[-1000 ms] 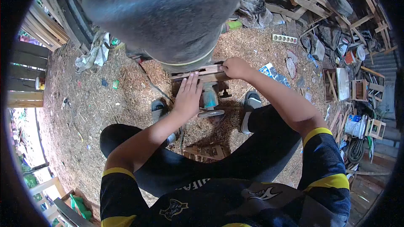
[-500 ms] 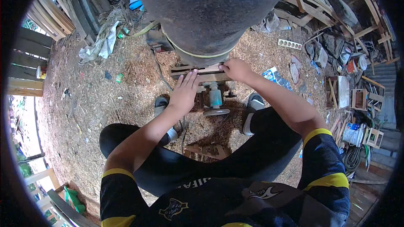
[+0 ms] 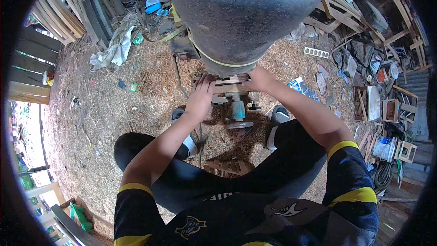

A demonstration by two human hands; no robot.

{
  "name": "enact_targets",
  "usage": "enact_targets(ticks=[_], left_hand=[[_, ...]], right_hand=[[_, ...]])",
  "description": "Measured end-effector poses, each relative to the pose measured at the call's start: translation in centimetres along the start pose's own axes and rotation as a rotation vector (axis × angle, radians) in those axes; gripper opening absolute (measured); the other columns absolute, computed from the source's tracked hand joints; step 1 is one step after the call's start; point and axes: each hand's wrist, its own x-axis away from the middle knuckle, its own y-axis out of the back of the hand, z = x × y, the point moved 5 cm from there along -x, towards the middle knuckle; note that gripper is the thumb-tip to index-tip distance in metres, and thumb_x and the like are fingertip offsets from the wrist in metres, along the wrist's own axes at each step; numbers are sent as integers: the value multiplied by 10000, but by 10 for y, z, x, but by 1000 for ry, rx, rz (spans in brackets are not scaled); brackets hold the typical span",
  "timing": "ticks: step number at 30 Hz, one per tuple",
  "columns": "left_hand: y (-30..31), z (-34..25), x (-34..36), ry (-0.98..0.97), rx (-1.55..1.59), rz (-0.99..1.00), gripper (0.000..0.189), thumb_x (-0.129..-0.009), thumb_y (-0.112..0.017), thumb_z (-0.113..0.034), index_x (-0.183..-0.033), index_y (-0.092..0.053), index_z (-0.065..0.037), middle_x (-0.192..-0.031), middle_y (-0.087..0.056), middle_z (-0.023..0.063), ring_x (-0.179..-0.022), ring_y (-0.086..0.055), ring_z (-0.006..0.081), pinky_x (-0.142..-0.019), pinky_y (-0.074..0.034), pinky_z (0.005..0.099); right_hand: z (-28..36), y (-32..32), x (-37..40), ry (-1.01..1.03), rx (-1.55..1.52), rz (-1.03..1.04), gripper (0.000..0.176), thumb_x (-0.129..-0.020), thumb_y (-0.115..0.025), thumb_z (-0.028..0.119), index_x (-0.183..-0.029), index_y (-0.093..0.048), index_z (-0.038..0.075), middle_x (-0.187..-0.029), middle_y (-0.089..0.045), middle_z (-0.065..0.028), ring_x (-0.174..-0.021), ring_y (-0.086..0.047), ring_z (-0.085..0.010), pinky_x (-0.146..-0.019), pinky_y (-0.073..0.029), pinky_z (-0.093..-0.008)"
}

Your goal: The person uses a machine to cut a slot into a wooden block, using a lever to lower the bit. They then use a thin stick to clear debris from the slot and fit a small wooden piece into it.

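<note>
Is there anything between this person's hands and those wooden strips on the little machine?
Nothing visible. The left hand lies flat on the left end of the wooden strips, the right hand sits on their right end, both touching. The big dark rounded body above hides their far edge.

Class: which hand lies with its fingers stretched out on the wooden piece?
The left hand: its fingers stretch flat over the wooden piece, whereas the right hand is curled at its right end.
</note>
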Motion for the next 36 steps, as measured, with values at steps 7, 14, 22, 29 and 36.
enact_targets(ticks=[7, 14, 22, 29, 36], left_hand=[[-2, 22, -20, 38, -122, -37, 428, -920, -566, -77, -1345, -595, -36, -1382, -594, 171, -1346, -539, 348, -1170, -403, 464], [-6, 37, -32, 35, -12, 18, 415, -928, -615, -102, -1342, -631, -119, -1367, -612, 137, -1322, -554, 344, -1107, -447, 465], [0, 38, -24, 55, 5, -20, 428, -927, -616, -106, -1354, -620, -127, -1409, -595, 143, -1350, -536, 354, -1104, -440, 485], [-9, 44, -38, 105, -29, 75, 426, -941, -670, -194, -1361, -620, -144, -1419, -593, 138, -1333, -557, 353, -1110, -440, 466], [-18, 44, -36, 75, -71, -94, 278, -954, -638, -174, -1223, -677, -116, -1252, -652, 133, -1233, -598, 335, -1023, -478, 475]], right_hand=[[-13, -13, -7, 81, -39, -135, 378, -804, -791, 281, -1123, -758, 79, -1051, -737, -221, -1021, -709, -398, -937, -568, -492], [-8, -6, 4, 84, -53, -114, 397, -847, -755, 285, -1182, -726, 74, -1068, -720, -226, -1002, -700, -414, -913, -561, -498], [12, -17, 66, -74, -183, -604, 514, -917, -730, 260, -1355, -577, 40, -1219, -627, -252, -1117, -627, -452, -959, -519, -517], [50, -178, 143, -923, -665, -826, 783, -926, -747, 498, -1450, -498, -28, -1442, -525, -310, -1316, -542, -422, -1135, -411, -466], [96, -199, 139, -792, -1905, -669, 794, -845, -851, 512, -1344, -457, 36, -1240, -556, -187, -1052, -612, -333, -832, -592, -457]])
